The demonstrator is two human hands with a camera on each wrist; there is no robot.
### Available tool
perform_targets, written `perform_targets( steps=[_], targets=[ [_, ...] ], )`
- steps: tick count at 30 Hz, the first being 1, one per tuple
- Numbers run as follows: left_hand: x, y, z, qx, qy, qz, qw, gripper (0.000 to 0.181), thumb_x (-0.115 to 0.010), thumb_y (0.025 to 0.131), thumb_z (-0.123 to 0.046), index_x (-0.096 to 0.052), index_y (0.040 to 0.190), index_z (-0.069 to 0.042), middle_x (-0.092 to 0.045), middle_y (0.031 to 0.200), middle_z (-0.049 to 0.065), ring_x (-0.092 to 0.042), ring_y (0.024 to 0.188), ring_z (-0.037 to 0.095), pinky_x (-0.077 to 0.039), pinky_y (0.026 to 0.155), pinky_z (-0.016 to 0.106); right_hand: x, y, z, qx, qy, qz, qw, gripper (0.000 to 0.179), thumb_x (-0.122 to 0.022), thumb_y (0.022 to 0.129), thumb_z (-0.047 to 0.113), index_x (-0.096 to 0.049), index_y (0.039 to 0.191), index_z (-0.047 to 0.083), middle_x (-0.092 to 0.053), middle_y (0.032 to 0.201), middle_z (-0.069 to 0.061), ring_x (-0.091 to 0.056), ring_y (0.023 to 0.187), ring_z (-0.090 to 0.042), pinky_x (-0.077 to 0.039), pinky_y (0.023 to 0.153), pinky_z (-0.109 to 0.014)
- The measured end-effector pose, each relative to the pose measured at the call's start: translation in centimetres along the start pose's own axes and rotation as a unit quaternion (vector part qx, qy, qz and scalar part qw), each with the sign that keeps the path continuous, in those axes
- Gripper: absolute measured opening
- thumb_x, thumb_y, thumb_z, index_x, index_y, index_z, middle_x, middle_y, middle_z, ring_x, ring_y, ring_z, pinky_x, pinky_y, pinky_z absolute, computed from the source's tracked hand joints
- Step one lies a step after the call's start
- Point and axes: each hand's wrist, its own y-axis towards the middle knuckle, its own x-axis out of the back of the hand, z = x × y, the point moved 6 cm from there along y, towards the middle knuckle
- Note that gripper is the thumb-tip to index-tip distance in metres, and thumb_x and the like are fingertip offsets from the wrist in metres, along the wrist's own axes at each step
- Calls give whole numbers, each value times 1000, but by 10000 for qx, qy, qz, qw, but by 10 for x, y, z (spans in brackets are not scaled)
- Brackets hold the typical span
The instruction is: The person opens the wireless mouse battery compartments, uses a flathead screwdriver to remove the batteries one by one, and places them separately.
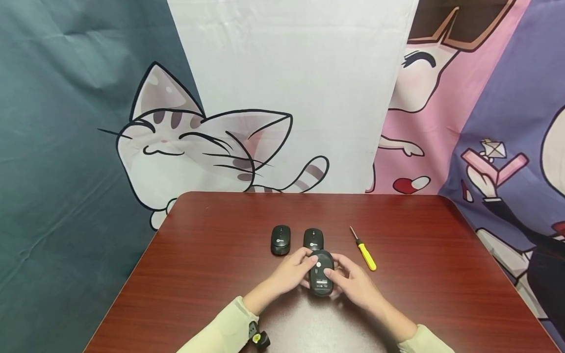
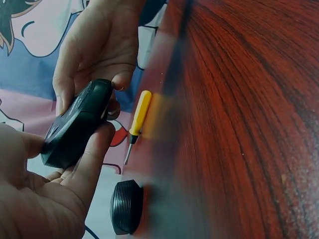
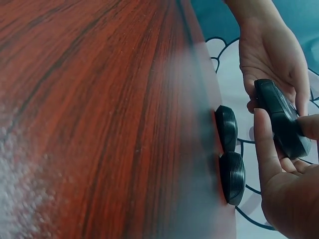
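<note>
A black computer mouse (image 1: 321, 282) is held between both hands above the table, its underside with a label turned up toward the head camera. My left hand (image 1: 291, 270) grips its left side, thumb on the underside near the far end. On the other side my right hand (image 1: 354, 282) grips it, thumb pressing on the underside. Both wrist views show the held mouse (image 2: 79, 122) edge-on, with fingers beneath it. Two more black mice, a left one (image 1: 280, 239) and a right one (image 1: 313, 238), lie top up just beyond; the held mouse partly hides the right one.
A screwdriver (image 1: 365, 254) with a yellow handle lies right of the hands, its tip pointing away. The dark red wooden table (image 1: 212, 245) ends at a far edge in front of a printed cartoon curtain (image 1: 291, 59).
</note>
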Motion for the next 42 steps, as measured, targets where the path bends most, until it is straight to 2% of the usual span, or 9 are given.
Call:
perform_targets(
  steps=[5, 8, 11, 21, 31, 34, 38, 41, 42],
  targets=[
    [1, 1, -1, -96, 454, -124, 9988, 24, -53, 104, -32, -59, 106, -9, -70, 86, 7, -68, 60, 16, -64, 57, 36, -1, 0, -1, -38, 53, 19, 10000, 48, -66, 99, 24, -53, 138, -1, -65, 104, -18, -71, 70, -23, -65, 59, -46],
    [2, 2, -2, -185, 986, -299, 9945, 23, -51, 104, -36, -59, 101, -14, -70, 88, 3, -66, 69, 12, -59, 61, 29, -2, 1, -1, -74, 91, -3, 9999, 46, -65, 100, 24, -53, 137, -1, -65, 105, -18, -71, 70, -23, -65, 59, -45],
    [3, 3, -2, -249, 1398, -463, 9888, 23, -50, 104, -39, -59, 99, -18, -71, 91, 1, -62, 79, 11, -53, 66, 27, -2, 2, -2, -88, 125, -46, 9999, 45, -66, 99, 24, -54, 135, -1, -66, 106, -17, -71, 69, -23, -65, 57, -44],
    [3, 3, -4, -270, 1674, -634, 9835, 25, -47, 105, -40, -58, 102, -17, -72, 97, 3, -62, 86, 15, -52, 70, 31, -3, 3, -3, -247, 179, -173, 9994, 45, -65, 100, 26, -54, 135, 0, -65, 105, -17, -71, 66, -25, -65, 57, -42],
    [1, 2, -4, -211, 1556, -534, 9862, 28, -46, 106, -42, -58, 103, -17, -71, 98, 5, -62, 85, 16, -52, 70, 32, -2, 2, -1, -349, 249, -201, 9989, 45, -65, 100, 27, -55, 135, 1, -65, 104, -16, -69, 65, -26, -64, 58, -45],
    [0, 3, -2, -137, 1124, -435, 9926, 32, -46, 106, -42, -59, 105, -13, -70, 92, 7, -65, 75, 16, -57, 68, 33, -2, 1, -2, -421, 319, -252, 9983, 45, -66, 99, 28, -55, 135, 2, -65, 104, -15, -69, 64, -26, -64, 58, -45],
    [-3, 2, 1, 39, 324, -216, 9992, 31, -52, 104, -37, -60, 109, -7, -68, 83, 6, -64, 58, 15, -63, 57, 42, -1, 1, -3, -429, 390, -264, 9980, 45, -65, 100, 26, -55, 135, 1, -64, 104, -15, -69, 63, -26, -64, 59, -48],
    [-4, 1, 2, 111, 109, -103, 9998, 28, -60, 98, -30, -59, 113, -6, -69, 86, 5, -65, 59, 15, -63, 55, 48, -1, 0, -3, -401, 437, -233, 9980, 44, -64, 100, 24, -54, 135, -1, -63, 104, -15, -68, 64, -25, -64, 60, -49],
    [-4, 0, 1, 116, 153, -90, 9998, 28, -62, 96, -28, -59, 114, -7, -69, 88, 4, -65, 63, 14, -64, 57, 45, -1, 0, -3, -394, 455, -221, 9979, 44, -64, 100, 24, -54, 135, -1, -63, 104, -15, -68, 64, -25, -64, 60, -50]
  ],
)
